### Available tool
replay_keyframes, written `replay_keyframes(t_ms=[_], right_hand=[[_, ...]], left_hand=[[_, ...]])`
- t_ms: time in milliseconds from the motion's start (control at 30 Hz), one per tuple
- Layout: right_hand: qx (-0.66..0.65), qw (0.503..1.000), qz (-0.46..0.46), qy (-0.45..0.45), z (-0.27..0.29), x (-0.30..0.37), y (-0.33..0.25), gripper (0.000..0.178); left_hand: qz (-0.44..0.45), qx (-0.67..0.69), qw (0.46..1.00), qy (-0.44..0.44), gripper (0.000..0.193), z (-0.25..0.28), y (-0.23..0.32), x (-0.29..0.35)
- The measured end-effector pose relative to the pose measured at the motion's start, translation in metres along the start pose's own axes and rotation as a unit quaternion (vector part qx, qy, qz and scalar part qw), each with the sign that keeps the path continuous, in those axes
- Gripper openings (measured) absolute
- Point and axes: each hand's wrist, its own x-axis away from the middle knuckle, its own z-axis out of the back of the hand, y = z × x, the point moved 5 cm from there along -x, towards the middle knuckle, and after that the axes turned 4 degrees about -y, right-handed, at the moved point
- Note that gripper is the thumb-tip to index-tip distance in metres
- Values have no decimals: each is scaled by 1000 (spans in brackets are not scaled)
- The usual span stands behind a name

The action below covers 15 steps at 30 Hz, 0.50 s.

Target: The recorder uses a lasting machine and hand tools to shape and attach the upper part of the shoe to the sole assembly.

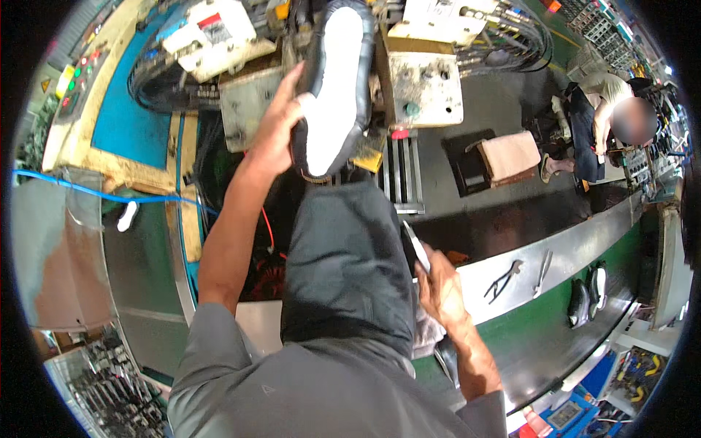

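The left hand (281,120) holds a black shoe with a white sole (336,80) up against the grey machine (420,87), fingers clamped on its heel end. The right hand (438,288), fingers closed round a thin metal tool (416,247), hangs at the near edge of the steel-fronted green conveyor (555,328), where black pliers (504,279) hang.

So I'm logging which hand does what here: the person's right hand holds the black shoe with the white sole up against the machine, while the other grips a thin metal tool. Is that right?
Not quite. The head view shows the left hand holding the black shoe with the white sole up against the machine; the right hand grips the thin metal tool.
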Motion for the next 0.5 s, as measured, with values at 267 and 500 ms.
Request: replay_keyframes(t_ms=[267, 500], right_hand=[[269, 949, 71, -146, -25, 3, -17, 65], [383, 888, 121, -225, -75, 26, 13, 63]], left_hand=[[186, 128, 966, 130, 76, -28, -170, 211], [262, 256, 922, 123, 72, -45, -202, 272]])
